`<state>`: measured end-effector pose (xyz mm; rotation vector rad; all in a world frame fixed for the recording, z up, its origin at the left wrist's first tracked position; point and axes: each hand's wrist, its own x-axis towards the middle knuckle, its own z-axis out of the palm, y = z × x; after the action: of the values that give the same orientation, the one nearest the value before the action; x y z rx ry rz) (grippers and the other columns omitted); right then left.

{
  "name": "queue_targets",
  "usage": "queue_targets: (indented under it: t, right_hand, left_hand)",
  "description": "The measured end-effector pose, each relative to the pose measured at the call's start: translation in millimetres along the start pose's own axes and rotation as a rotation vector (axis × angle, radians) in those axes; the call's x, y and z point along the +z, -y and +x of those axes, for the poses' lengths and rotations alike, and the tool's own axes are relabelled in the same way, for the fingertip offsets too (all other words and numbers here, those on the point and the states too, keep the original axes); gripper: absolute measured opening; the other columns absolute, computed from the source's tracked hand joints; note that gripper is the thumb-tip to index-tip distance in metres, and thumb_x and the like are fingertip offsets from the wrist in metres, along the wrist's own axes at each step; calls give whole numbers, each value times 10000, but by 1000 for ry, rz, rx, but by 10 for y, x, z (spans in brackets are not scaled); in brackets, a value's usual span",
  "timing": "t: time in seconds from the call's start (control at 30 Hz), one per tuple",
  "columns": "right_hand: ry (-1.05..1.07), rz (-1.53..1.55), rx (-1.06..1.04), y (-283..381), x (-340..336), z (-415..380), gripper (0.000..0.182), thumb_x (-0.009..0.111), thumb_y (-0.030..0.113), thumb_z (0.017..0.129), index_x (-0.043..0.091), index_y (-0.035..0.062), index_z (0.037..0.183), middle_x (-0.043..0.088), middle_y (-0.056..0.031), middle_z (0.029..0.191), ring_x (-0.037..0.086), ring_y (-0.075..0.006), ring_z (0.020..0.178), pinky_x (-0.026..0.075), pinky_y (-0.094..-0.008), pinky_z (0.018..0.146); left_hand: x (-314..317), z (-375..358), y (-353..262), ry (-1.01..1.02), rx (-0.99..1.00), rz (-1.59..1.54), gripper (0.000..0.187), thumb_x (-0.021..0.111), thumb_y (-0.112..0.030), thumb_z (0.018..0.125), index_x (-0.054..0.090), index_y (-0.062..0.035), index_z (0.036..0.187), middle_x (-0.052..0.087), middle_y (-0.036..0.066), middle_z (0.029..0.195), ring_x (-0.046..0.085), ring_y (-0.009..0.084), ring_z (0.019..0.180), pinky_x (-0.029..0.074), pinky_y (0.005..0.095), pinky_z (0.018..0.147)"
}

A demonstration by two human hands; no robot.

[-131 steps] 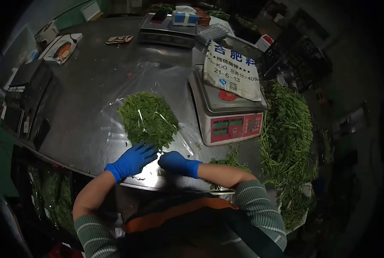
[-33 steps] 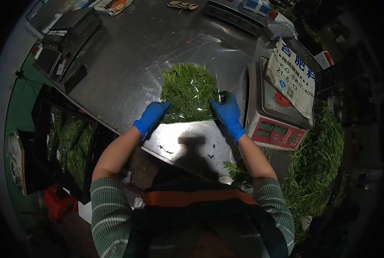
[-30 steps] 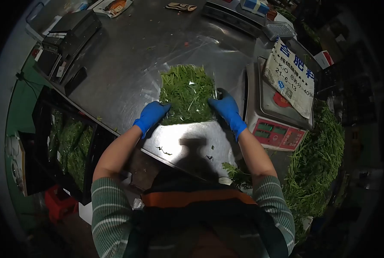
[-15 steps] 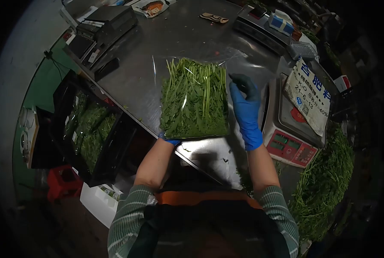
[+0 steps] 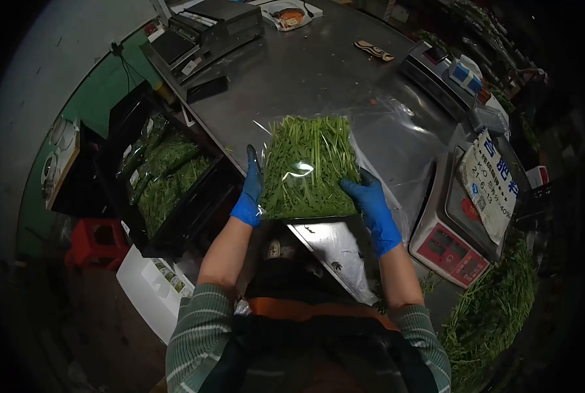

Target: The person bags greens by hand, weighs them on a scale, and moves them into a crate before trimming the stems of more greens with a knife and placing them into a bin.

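Observation:
A clear plastic bag of leafy greens (image 5: 310, 170) is held up in front of me between both hands, stems toward the far end and leaves nearer my body. My left hand (image 5: 250, 190), in a blue glove, grips the bag's left edge, with some fingers hidden beneath it. On the opposite side my right hand (image 5: 369, 200), also blue-gloved, holds the lower right edge; its thumb lies on top of the bag. Light glints off the plastic.
A metal table (image 5: 292, 72) lies beyond the bag. On the right stand a scale (image 5: 453, 252) with a printed sheet (image 5: 489, 187) on it and a heap of loose greens (image 5: 492, 308). At left, a black crate (image 5: 119, 219) holds bagged greens, near a red stool (image 5: 96, 243).
My right hand has come in from beside the bag and taken its right edge. My left hand has shifted from under the bag to its left side. The view has turned left.

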<state>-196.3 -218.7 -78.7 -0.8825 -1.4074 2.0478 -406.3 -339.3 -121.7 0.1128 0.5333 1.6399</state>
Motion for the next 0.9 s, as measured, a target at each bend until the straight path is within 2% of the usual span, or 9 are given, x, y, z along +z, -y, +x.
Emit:
queue_targets:
  t: [0.07,0.13,0.17,0.3,0.47,0.53,0.63,0.77,0.9]
  right_hand:
    - [44,-46,-19,-17,98,75,435,636,25,728,471,-65,1121,584,-101,970,569,-156,836,455,-251,756]
    - [90,-75,-31,-81,270,161,419,631,21,732,480,-59,1114,586,-97,965,571,-152,828,458,-248,748]
    - [104,-61,-14,-113,368,214,412,632,18,731,485,-56,1108,587,-95,961,570,-151,827,458,-246,745]
    - [187,-97,-5,-140,749,369,383,612,94,768,490,-47,1103,580,-92,987,565,-147,856,455,-259,767]
    - [229,425,280,-149,690,487,415,540,240,819,475,-12,1143,543,-80,1078,526,-160,973,429,-291,833]
    - [160,91,-158,-250,592,449,391,539,153,798,476,10,1155,535,-71,1101,518,-170,997,422,-294,847]
    - [-73,-221,-487,-345,585,331,419,487,-92,743,483,2,1151,534,-88,1111,493,-166,1032,387,-282,906]
    - [-284,-25,-371,-376,496,155,332,566,-40,735,555,12,1062,594,-65,957,560,-121,822,473,-255,738]
    - [-522,-221,-516,-222,388,-119,163,593,51,738,608,-10,888,611,-67,814,569,-108,692,464,-221,639]
  left_hand:
    - [-152,-94,-150,-151,36,-10,550,352,-470,873,380,-75,1254,468,115,1196,476,257,1073,373,401,930]
    - [-403,-199,-287,85,23,-60,510,452,-382,863,383,-49,1243,465,111,1201,479,240,1072,400,379,904]
    - [-515,-237,-336,-140,198,225,523,591,-336,790,449,-24,1185,515,105,1139,518,207,1011,432,346,861]
    - [-282,-535,-717,-192,169,457,443,599,-237,785,477,-23,1153,543,107,1094,550,204,959,455,337,837]
    - [-599,-387,-806,-115,-15,-8,356,551,-200,795,515,-15,1097,589,104,1001,591,220,875,494,347,771]
    - [-553,-308,-773,-113,-44,-30,352,539,-205,803,514,-11,1096,586,109,1009,589,225,880,491,353,777]
    - [-383,-184,-708,-99,-132,-68,349,516,-206,817,507,-5,1102,580,119,1024,585,235,893,484,368,790]
    - [-136,-56,-465,-53,-210,-115,364,473,-204,840,472,-3,1142,555,137,1076,565,256,942,460,393,827]
    - [-67,179,-216,31,-253,-43,412,411,-246,854,432,-3,1185,492,163,1163,514,293,1023,422,412,879]
